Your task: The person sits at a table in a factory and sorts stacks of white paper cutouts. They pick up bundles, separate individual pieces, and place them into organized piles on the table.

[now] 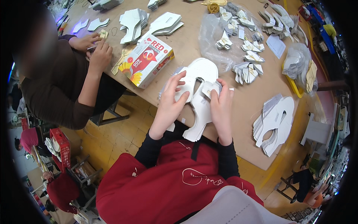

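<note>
At surface (194, 44) edge: left hand (169, 106) and right hand (220, 106), fingers pinched shut on white card cutout (197, 72); likely light, thin, bendable, best gripped by edges.

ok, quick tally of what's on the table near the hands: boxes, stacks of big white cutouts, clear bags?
Red-and-white box: 1
Stacks of big white cutouts: 2, one under the left hand and right hand at, one at
Clear bags: 2, second at
Total: 5
</note>
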Tool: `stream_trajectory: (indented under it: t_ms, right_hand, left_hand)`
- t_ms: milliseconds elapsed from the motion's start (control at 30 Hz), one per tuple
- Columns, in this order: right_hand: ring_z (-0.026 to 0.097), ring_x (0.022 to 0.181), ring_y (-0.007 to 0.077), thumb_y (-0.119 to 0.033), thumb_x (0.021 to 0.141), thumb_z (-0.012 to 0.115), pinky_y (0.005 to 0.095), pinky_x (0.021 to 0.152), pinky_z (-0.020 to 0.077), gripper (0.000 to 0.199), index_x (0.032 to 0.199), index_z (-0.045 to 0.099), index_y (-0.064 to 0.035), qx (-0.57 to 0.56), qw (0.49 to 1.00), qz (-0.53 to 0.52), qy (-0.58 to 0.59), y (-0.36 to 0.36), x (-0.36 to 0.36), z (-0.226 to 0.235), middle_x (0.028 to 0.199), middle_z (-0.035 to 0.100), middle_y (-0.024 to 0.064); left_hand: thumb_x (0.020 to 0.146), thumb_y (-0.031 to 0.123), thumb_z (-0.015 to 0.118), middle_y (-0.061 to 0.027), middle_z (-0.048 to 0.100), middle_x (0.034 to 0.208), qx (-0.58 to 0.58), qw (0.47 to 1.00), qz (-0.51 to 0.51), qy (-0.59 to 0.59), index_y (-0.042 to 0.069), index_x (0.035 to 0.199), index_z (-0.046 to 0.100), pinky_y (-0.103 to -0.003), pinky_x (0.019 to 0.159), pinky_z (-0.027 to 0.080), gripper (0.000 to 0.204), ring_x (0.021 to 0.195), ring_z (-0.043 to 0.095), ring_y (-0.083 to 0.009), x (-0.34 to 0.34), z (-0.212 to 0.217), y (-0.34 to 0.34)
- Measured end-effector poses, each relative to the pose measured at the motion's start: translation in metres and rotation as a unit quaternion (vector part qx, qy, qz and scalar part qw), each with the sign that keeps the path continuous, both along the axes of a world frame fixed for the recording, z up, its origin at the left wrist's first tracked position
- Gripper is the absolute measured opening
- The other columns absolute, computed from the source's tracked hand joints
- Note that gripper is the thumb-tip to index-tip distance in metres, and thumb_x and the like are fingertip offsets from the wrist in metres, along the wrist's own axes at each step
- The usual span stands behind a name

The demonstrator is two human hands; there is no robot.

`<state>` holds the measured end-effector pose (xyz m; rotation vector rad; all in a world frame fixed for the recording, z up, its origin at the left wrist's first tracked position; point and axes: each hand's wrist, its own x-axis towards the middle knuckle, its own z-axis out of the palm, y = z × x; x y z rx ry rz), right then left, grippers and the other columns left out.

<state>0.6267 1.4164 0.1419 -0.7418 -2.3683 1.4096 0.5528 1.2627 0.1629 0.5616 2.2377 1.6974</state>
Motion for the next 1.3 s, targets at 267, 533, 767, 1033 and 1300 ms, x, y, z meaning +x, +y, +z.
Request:
stream_trajectory:
  t_ms: [267,533,767,1033,1300]
  right_hand:
    - [0.034,0.123,0.0391,-0.016,0.090,0.050,0.0480,0.107,0.0267,0.039,0.125,0.050,0.0008,0.080,0.997,-0.009,0.006,0.011,-0.004,-0.029,0.137,0.040,0.0206]
    - [0.037,0.128,0.0264,-0.026,0.100,0.046,0.0391,0.108,0.0279,0.044,0.137,0.048,-0.0024,-0.100,0.988,-0.083,0.088,0.044,0.020,-0.004,0.143,0.044,0.0127]
    - [0.045,0.116,0.0157,-0.020,0.100,0.045,0.0289,0.097,0.0356,0.042,0.135,0.050,0.0019,-0.174,0.936,-0.214,0.217,0.076,0.079,0.031,0.137,0.052,0.0073]
    - [0.047,0.113,0.0126,-0.015,0.099,0.046,0.0262,0.093,0.0375,0.039,0.134,0.052,0.0027,-0.205,0.926,-0.259,0.185,0.084,0.098,0.025,0.133,0.055,0.0067]
    - [0.048,0.115,0.0150,-0.015,0.098,0.049,0.0283,0.096,0.0380,0.038,0.132,0.054,0.0003,-0.053,0.968,-0.168,0.177,0.114,0.085,0.066,0.130,0.056,0.0064]
  left_hand:
    - [0.086,0.003,0.059,-0.0100,0.055,0.127,0.009,1.000,0.010,0.014,0.006,0.132,0.052,-0.034,0.094,0.044,0.047,0.112,0.056,-0.0211,-0.003,-0.005,-0.009]
    - [0.087,0.003,0.059,-0.0086,0.057,0.124,0.036,0.999,0.040,0.001,0.005,0.130,0.054,-0.033,0.095,0.044,0.043,0.113,0.056,-0.0197,-0.007,-0.003,-0.011]
    - [0.090,0.002,0.058,-0.0099,0.060,0.124,0.078,0.992,0.095,-0.006,-0.001,0.126,0.055,-0.030,0.094,0.044,0.036,0.111,0.056,-0.0178,-0.010,-0.001,-0.009]
    - [0.102,0.016,0.047,-0.0089,0.063,0.118,0.062,0.998,0.006,0.008,-0.002,0.122,0.059,-0.029,0.098,0.041,0.030,0.109,0.057,-0.0154,-0.004,0.010,-0.007]
    - [0.103,0.020,0.046,-0.0084,0.063,0.120,0.063,0.992,0.111,-0.015,-0.001,0.124,0.059,-0.028,0.099,0.041,0.032,0.111,0.056,-0.0148,-0.032,-0.001,-0.030]
